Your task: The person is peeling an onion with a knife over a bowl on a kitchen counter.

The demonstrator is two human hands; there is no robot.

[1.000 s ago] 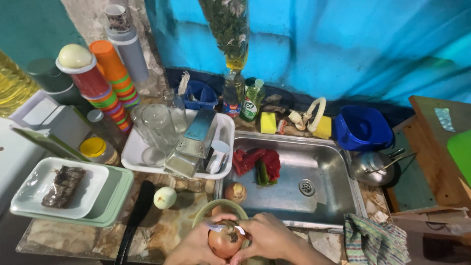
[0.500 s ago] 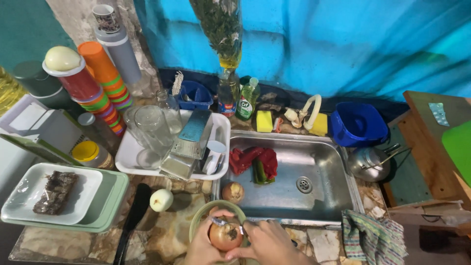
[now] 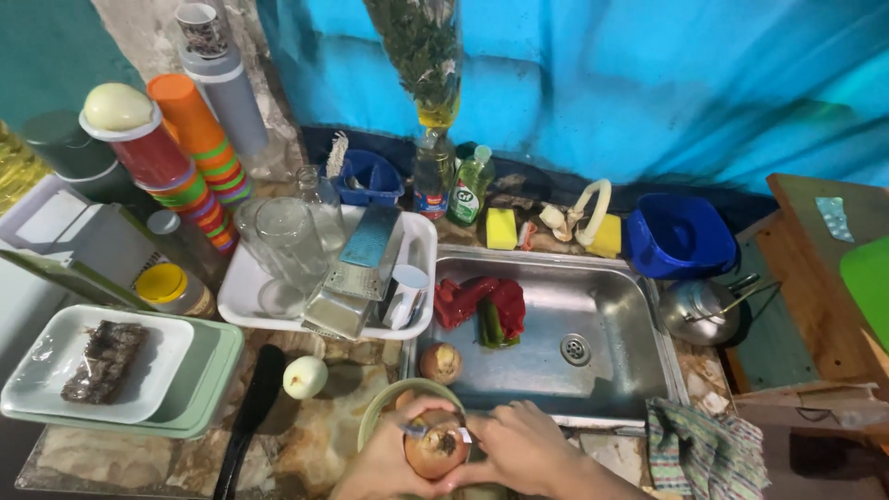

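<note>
Down at the bottom edge of the head view, I see both hands closed around a brown onion [image 3: 435, 451], which sits between them just above the rim of a pale green bowl [image 3: 389, 400]. My left hand [image 3: 389, 458] cups the onion from the left and below, fingers curled against its skin; my right hand [image 3: 519, 449] wraps it from the right, and a small knife [image 3: 419, 429] lies across the top of the onion, though I cannot tell for certain which hand grips the handle. The onion's root or stem end, a dark spot, faces up toward the camera, so its long axis points roughly at me, and the blade crosses that axis near the upper left. Both hands touch it; neither is the nearer. Just beyond the bowl, another unpeeled onion [image 3: 442, 362] rests inside the steel sink [image 3: 602, 389] at its near left corner, and a peeled white onion [image 3: 305, 377] lies on the counter to the left, beside a dark handle. Red peppers [image 3: 477, 298] lie further back in the sink. A white tray [image 3: 243, 298] with a grater [image 3: 356, 273] and glass jars stands behind the bowl, well apart from the hands.
</note>
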